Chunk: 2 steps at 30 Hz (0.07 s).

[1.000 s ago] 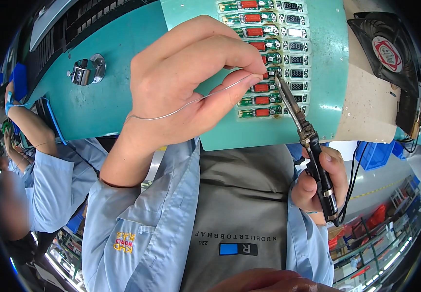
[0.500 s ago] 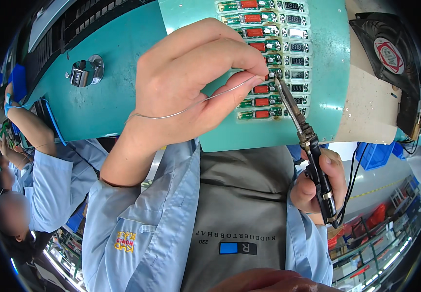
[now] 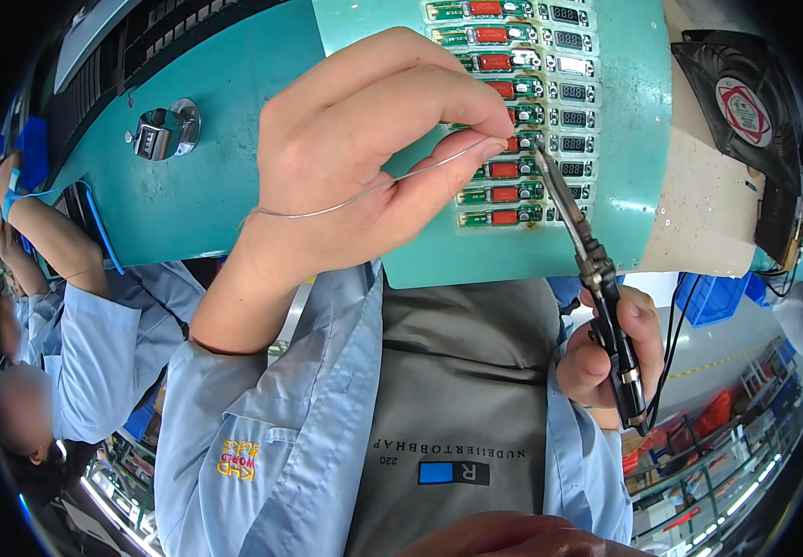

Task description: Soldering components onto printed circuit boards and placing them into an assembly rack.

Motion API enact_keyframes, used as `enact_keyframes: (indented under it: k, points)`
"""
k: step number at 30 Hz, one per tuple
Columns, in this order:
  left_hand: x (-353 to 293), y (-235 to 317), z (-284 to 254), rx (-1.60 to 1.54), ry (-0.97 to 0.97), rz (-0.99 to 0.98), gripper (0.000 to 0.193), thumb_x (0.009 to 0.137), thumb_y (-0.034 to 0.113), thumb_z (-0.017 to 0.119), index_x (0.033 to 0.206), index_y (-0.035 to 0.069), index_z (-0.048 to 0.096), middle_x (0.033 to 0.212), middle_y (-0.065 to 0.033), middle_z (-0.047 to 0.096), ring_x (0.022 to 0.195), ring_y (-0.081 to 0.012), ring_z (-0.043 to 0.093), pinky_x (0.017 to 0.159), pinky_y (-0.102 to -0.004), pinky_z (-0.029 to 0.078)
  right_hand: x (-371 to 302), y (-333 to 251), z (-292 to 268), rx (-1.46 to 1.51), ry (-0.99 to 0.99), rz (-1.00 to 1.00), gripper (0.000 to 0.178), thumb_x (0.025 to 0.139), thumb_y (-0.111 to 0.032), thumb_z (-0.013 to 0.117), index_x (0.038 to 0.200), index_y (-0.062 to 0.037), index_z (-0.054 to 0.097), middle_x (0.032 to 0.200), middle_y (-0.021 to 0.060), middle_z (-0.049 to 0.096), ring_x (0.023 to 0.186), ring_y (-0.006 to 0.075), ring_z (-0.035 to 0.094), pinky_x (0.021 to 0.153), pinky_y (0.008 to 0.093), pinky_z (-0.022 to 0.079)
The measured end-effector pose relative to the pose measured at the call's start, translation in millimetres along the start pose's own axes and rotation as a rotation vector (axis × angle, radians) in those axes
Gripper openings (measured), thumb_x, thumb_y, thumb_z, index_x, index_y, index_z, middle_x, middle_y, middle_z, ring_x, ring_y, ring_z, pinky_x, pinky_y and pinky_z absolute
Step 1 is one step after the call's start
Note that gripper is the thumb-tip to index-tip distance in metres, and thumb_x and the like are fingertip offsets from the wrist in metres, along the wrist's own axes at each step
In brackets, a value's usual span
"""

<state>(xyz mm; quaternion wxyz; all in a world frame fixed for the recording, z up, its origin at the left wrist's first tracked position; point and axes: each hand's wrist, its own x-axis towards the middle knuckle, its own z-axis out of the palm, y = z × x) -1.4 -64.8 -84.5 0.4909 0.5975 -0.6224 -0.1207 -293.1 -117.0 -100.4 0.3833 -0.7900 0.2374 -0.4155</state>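
Thumb and forefinger of my left hand (image 3: 364, 148) pinch a thin strand of solder wire (image 3: 346, 206), whose tail runs back over the wrist. That pinch hovers over a column of small green circuit boards (image 3: 505, 193), each with a red block part; it hides some of them. My right hand (image 3: 610, 353) is closed round the black handle of a soldering iron (image 3: 619, 339). The iron slants up to the left, its tip at the right end of a board near my left fingertips; whether it touches cannot be told. Small display modules (image 3: 572, 145) line up beside the boards.
A black fan (image 3: 731, 102) stands at the right of the green work mat (image 3: 624, 213). On the left are a chrome tally counter (image 3: 155, 135) and a black slotted rail (image 3: 179, 37). Further left sits a co-worker in a blue sleeve (image 3: 95, 353). A blue bin (image 3: 712, 299) is at lower right.
The iron's tip has shifted slightly right, and the boards with their mat appear a little further right. Both hands keep their grips. The co-worker's arm at the left has moved.
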Motion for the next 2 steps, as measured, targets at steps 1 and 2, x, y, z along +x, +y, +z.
enact_keyframes:
  k: [1, 2]
  points:
    - [0.1, 0.6, -0.2, 0.004, 0.001, 0.002, 0.016, 0.074, -0.003, 0.079, 0.089, 0.001, 0.076, 0.090, -0.0093, 0.072, 0.076, -0.0183, 0.063, 0.068, -0.0256, 0.051, -1.8, 0.9, -2.3, 0.013, 0.011, -0.005, 0.049, 0.093, -0.039, 0.079, 0.120, -0.0003, 0.065, 0.094, 0.0209, 0.072, 0.073, 0.0278, 0.068, 0.069, 0.0367, 0.056]
    - [0.2, 1.3, -0.5, 0.008, 0.001, 0.003, 0.016, 0.074, -0.003, 0.079, 0.089, 0.001, 0.076, 0.090, -0.0093, 0.072, 0.076, -0.0185, 0.064, 0.068, -0.0257, 0.051, -3.8, 1.8, -4.8, 0.025, 0.022, -0.011, 0.051, 0.092, -0.041, 0.079, 0.121, -0.0009, 0.065, 0.095, 0.0216, 0.072, 0.074, 0.0282, 0.068, 0.070, 0.0371, 0.056]
